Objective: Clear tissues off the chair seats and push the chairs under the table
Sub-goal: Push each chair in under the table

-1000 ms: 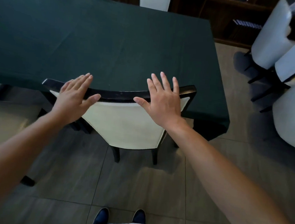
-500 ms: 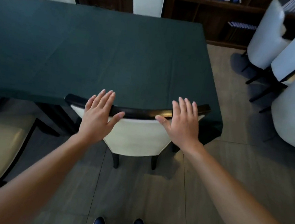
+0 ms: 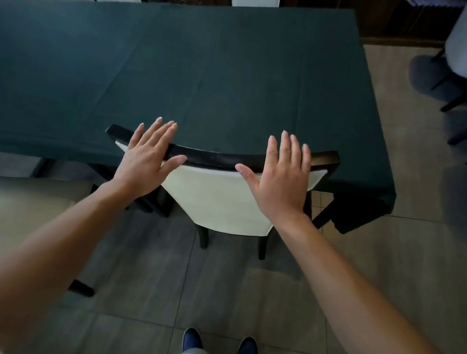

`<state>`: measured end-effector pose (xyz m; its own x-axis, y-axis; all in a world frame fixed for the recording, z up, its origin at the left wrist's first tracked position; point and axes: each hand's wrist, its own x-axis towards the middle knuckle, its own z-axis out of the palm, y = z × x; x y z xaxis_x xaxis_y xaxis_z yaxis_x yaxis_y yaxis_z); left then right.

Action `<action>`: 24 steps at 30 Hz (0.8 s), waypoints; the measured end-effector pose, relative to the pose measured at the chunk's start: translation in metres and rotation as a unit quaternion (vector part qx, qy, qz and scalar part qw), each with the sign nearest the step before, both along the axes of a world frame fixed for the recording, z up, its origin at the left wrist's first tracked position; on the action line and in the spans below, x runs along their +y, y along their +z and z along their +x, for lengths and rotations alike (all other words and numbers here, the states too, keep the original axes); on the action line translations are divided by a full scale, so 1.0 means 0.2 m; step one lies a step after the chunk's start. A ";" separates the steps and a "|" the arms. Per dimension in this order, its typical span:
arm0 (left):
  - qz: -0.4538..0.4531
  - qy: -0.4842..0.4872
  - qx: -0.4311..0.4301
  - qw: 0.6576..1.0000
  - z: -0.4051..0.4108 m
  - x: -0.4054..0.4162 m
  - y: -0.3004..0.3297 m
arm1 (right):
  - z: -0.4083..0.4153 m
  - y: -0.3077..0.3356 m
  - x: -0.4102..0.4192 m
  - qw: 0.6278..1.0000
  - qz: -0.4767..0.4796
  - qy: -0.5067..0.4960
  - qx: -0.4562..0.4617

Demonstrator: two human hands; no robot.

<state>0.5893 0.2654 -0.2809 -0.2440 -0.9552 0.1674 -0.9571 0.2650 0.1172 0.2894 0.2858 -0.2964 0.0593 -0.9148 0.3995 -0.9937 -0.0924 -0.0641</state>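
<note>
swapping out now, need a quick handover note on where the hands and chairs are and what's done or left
Left hand: open, fingers straight, resting flat on the top rail of the cream chair. Right hand: the same, further right on that rail.
The chair's seat is under the green-clothed table, its back at the table edge; looks pushed in.
No tissues in view.
Left: a second chair on the left sits out from the table, seat exposed; push it in.
</note>
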 end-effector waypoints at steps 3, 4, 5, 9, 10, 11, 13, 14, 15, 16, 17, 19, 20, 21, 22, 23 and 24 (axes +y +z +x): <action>-0.015 0.012 0.016 1.000 -0.04 -0.09 0.02 | -0.04 0.04 -0.12 1.000 -0.012 0.014 -0.012; -0.020 0.019 0.022 0.999 -0.07 -0.12 0.02 | -0.07 0.05 -0.16 1.000 -0.012 0.017 -0.013; -0.024 0.025 0.026 0.999 -0.11 -0.14 0.02 | -0.10 0.06 -0.20 1.000 -0.011 0.019 -0.013; -0.050 0.039 0.032 0.997 -0.27 -0.20 0.00 | -0.27 0.06 -0.32 1.000 -0.010 0.027 0.004; -0.063 0.037 0.031 0.997 -0.30 -0.21 -0.02 | -0.30 0.05 -0.33 1.000 -0.009 0.027 0.008; -0.077 0.032 0.032 0.996 -0.31 -0.22 -0.03 | -0.32 0.05 -0.34 1.000 -0.007 0.026 0.010; -0.094 0.015 0.038 0.995 -0.27 -0.25 -0.05 | -0.29 0.05 -0.34 1.000 -0.002 0.019 0.007; -0.094 0.008 0.041 0.995 -0.23 -0.27 -0.05 | -0.25 0.05 -0.33 1.000 -0.002 0.010 0.005; -0.092 0.002 0.042 0.995 -0.17 -0.28 -0.06 | -0.19 0.04 -0.32 1.000 -0.004 0.003 0.002; -0.091 -0.005 0.040 0.995 -0.11 -0.29 -0.07 | -0.12 0.02 -0.29 1.000 -0.007 -0.001 -0.003; -0.093 -0.011 0.038 0.995 -0.05 -0.28 -0.08 | -0.06 0.01 -0.26 1.000 -0.010 -0.003 -0.005; -0.116 -0.017 0.042 0.992 0.04 -0.25 -0.13 | 0.04 -0.02 -0.19 1.000 -0.007 -0.008 0.000; -0.135 -0.016 0.048 0.990 0.05 -0.24 -0.16 | 0.06 -0.03 -0.16 1.000 -0.006 -0.012 0.005; -0.152 -0.012 0.054 0.987 0.06 -0.23 -0.18 | 0.07 -0.04 -0.15 1.000 -0.009 -0.014 0.010; -0.164 -0.008 0.059 0.985 0.06 -0.24 -0.19 | 0.07 -0.04 -0.16 1.000 -0.017 -0.011 0.013; -0.169 -0.005 0.062 0.984 0.05 -0.25 -0.20 | 0.05 -0.05 -0.18 0.999 -0.028 -0.003 0.016; -0.171 -0.004 0.063 0.983 0.04 -0.26 -0.20 | 0.03 -0.05 -0.20 0.999 -0.040 0.011 0.021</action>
